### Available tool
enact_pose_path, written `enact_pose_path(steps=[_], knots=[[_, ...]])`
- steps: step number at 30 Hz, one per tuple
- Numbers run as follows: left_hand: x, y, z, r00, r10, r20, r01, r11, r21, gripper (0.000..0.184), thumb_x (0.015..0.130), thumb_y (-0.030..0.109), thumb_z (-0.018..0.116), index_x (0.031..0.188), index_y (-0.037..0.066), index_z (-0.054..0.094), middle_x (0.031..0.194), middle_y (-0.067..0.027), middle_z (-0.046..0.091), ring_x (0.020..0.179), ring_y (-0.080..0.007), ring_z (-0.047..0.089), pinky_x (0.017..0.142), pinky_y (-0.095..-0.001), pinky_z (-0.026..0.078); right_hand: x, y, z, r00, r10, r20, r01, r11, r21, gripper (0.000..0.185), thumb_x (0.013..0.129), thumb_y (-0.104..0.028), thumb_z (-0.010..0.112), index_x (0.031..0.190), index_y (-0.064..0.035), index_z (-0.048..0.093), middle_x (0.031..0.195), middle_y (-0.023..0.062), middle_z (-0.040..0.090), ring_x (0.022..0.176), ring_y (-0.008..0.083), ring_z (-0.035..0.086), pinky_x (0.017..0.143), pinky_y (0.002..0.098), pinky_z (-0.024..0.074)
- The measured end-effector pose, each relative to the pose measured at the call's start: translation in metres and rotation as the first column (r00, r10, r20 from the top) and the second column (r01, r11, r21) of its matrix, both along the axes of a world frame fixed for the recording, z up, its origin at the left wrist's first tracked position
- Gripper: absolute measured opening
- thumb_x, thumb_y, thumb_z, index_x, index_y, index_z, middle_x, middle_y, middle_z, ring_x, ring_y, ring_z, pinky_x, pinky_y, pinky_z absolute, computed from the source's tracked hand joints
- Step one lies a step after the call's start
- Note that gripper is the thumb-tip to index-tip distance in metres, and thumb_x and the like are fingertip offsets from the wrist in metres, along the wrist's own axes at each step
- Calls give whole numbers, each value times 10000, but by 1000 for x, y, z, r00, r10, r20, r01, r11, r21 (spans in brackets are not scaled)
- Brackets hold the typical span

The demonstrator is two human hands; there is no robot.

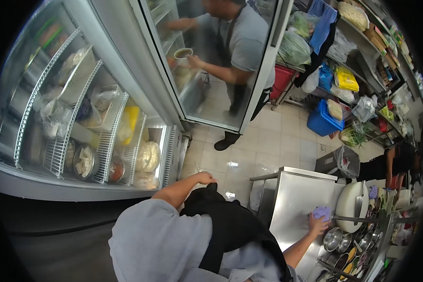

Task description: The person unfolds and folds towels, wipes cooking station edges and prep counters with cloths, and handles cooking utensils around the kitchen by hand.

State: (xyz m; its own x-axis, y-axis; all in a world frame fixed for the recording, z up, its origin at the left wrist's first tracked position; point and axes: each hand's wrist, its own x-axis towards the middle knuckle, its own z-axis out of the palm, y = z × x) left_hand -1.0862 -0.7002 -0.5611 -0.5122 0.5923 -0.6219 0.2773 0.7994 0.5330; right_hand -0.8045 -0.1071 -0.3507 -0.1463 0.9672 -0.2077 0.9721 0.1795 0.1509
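Observation:
My right hand (318,225) is closed around a crumpled purple cloth (322,213) and rests on the steel worktop (298,192) to my right. Close by the hand stand several round metal pans (333,238) and a large pale rounded container (350,207). My left hand (205,178) hangs in front of my body, beside my black apron (230,225). Its fingers are curled in; whatever they may hold is hidden.
On my left is a fridge with wire shelves (85,127) of food. An open glass door (211,70) stands ahead; behind it a person (244,42) holds a bowl (183,53). A bin (336,162), a blue tub (325,118) and another person (397,162) are at right.

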Motion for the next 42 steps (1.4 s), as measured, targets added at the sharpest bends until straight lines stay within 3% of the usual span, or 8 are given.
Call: enact_pose_path(steps=[6,13,18,25,30,35,38,42], knots=[[53,-134,-9,711,667,222,-577,735,-358,647,901,514,641,1159,-79,673,995,-234,707,744,-340,695,637,-472,551,-75,-90,-18,984,154,-87,-166,975,-150,955,808,-689,650,1569,-223,309,1657,215,71,1496,462,156,1145,625,261],[36,-158,-42,789,539,295,-496,842,-211,510,916,420,673,1069,-66,701,903,-165,676,677,-265,631,582,-405,517,-174,-128,-26,557,551,-621,-711,703,-15,614,893,-423,696,1258,65,622,1244,272,646,1159,400,635,995,443,503],[7,-122,12,508,763,401,-786,600,-147,441,959,402,607,1062,-16,702,877,-124,692,674,-230,648,574,-390,519,-237,-175,-29,434,515,-739,-830,548,-106,493,922,-368,662,1197,41,666,1108,249,705,1019,348,708,893,397,552],[-1,-157,-43,566,744,356,-764,635,-114,418,969,431,599,997,27,704,861,-97,686,672,-207,647,600,-366,535,-311,-205,-64,481,492,-726,-866,396,-306,486,899,-403,663,1173,-3,690,1094,229,713,1047,387,677,927,422,528],[18,-173,-20,262,822,506,-866,432,-253,382,977,430,582,955,61,679,768,-41,628,598,-190,611,508,-366,472,-382,-177,-105,677,80,-732,-706,353,-614,453,928,-400,663,1117,10,701,931,127,725,803,173,716,665,312,541],[6,-172,2,994,106,-9,-106,993,-46,333,1002,362,519,1123,93,673,745,-16,623,514,-156,534,467,-310,400,-460,-130,-160,716,-332,-614,-545,284,-789,371,962,-339,605,1184,-43,629,1069,103,696,849,221,695,689,330,555],[-23,-122,49,478,776,411,-769,596,-232,344,987,364,541,1198,119,660,819,-24,649,590,-172,587,520,-312,440,-502,-104,-192,635,-648,-421,-427,161,-890,374,963,-336,588,1205,-51,611,1121,115,683,951,252,677,791,369,550],[-76,-96,43,718,603,348,-582,794,-175,401,968,352,582,1270,91,619,1082,-63,669,806,-188,650,681,-336,499,-547,-64,-243,584,-727,-360,-340,184,-922,348,971,-309,557,1198,-50,603,1192,117,661,1003,283,653,840,401,524]])
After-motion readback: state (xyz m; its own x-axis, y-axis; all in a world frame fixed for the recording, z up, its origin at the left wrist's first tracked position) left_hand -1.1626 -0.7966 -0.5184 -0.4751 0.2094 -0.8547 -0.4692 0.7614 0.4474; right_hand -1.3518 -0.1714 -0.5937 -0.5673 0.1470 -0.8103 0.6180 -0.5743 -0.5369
